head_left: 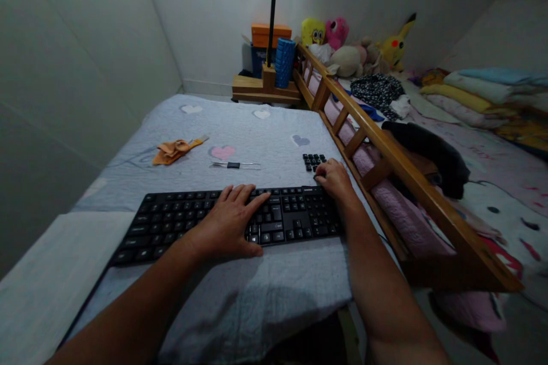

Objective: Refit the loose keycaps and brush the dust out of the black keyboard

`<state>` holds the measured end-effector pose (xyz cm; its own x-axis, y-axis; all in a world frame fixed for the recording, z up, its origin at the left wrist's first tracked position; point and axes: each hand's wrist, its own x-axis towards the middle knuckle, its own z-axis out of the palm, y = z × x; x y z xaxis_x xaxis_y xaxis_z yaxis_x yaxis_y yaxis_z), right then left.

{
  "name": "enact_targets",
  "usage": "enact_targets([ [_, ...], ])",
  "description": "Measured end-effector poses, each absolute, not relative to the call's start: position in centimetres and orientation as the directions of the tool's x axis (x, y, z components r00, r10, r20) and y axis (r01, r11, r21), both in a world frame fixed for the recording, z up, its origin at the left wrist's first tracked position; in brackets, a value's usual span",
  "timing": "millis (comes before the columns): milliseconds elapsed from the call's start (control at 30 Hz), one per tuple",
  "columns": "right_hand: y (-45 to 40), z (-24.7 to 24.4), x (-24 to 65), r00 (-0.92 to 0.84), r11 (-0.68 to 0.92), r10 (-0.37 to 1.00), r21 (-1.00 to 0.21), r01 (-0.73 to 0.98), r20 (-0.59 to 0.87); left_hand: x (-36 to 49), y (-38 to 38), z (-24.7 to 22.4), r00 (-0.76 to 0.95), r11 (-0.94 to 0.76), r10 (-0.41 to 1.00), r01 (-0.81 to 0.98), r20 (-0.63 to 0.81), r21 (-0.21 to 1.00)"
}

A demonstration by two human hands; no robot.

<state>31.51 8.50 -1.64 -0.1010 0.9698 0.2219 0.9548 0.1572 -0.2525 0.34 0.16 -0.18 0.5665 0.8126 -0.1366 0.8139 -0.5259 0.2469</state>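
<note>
A black keyboard (299, 219) lies across the light blue heart-patterned cloth. My left hand (235, 219) rests on the middle of it, fingers spread over the keys and thumb below the front edge. Just beyond the keyboard's right end, my right hand (336, 178) is closed in a pinch beside a small group of loose black keycaps (314, 159). A small dark piece, probably a keycap, shows at its fingertips. Behind the keyboard lies a wire tool with a black handle (233, 165). An orange cloth (171, 151) and a brush (200, 141) lie farther left.
A wooden rail (368, 125) runs along the right side, with bedding, clothes and plush toys (346, 60) beyond it. At the back stand a wooden base with a black pole (273, 11), a blue roller (284, 63) and an orange box (270, 34).
</note>
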Motion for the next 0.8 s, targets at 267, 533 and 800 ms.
enact_targets([
  [267, 5.7, 1.1, 31.7, 0.026, 0.144, 0.974, -0.699, 0.7, 0.226, 0.2, 0.1, -0.4, 0.574, -0.535, 0.81, 0.807, -0.12, 0.248],
  [533, 0.2, 1.8, 31.6, 0.002, 0.151, 0.983, -0.829, 0.538, 0.181, 0.1, 0.2, -0.6, 0.578, -0.541, 0.809, 0.805, -0.113, 0.242],
  [800, -2.7, -0.6, 31.8, 0.03, 0.078, 0.993, -0.821, 0.566, 0.115, -0.1, 0.2, -1.1, 0.586, -0.555, 0.807, 0.794, -0.068, 0.248],
])
